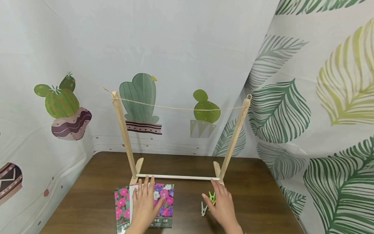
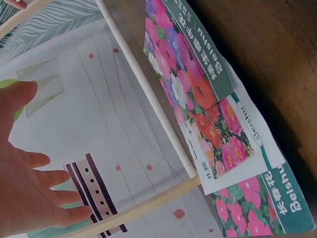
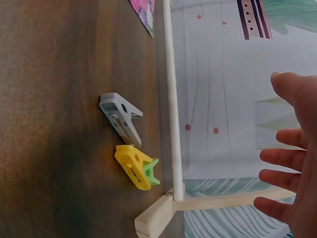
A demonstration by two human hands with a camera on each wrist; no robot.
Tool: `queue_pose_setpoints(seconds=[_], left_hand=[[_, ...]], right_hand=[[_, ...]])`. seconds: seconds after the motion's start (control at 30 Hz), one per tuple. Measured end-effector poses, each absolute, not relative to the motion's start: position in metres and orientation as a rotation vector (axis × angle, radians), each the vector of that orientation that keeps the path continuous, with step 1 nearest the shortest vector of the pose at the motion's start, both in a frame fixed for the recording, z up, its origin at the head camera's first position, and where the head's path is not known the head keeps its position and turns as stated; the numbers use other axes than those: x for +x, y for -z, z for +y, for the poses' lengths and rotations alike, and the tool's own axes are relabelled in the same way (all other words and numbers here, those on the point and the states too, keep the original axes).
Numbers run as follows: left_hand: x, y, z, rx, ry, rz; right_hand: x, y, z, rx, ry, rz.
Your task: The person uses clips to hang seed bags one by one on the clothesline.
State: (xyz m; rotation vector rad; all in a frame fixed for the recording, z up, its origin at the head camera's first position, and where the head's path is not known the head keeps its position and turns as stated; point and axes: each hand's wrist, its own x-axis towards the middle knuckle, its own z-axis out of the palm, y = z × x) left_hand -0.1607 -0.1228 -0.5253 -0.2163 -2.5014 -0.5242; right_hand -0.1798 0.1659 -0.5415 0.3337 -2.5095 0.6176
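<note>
My left hand is held with straight, spread fingers above overlapping flower-picture packets, overlapping them in the head view. They are a purple-and-pink packet, a pink packet and, between them, a white-edged packet. To the right, my right hand hovers, fingers extended and holding nothing. Below it lie a grey clothespin, a yellow clothespin and a green clothespin, partly hidden behind the yellow one. Both hands are nearest the white rod of a wooden stand.
The stand's left post and right post lean outward, with a thin string sagging slightly between their tops. Its feet rest on a dark brown table. Behind hangs a white cloth printed with cacti and leaves.
</note>
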Motion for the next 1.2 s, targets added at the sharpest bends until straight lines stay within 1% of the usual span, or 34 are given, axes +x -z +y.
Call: queue_pose_setpoints(seconds=[0.5,1.2], left_hand=[[-0.160,0.537,-0.124,-0.187,0.509,-2.500],[-0.159,0.559,-0.128,-0.117,0.522,-2.641]], right_hand=[[-0.178,0.553,0.164,0.297,-0.588,-2.509],[-0.178,0.584,0.149,0.261,-0.548,-2.691]])
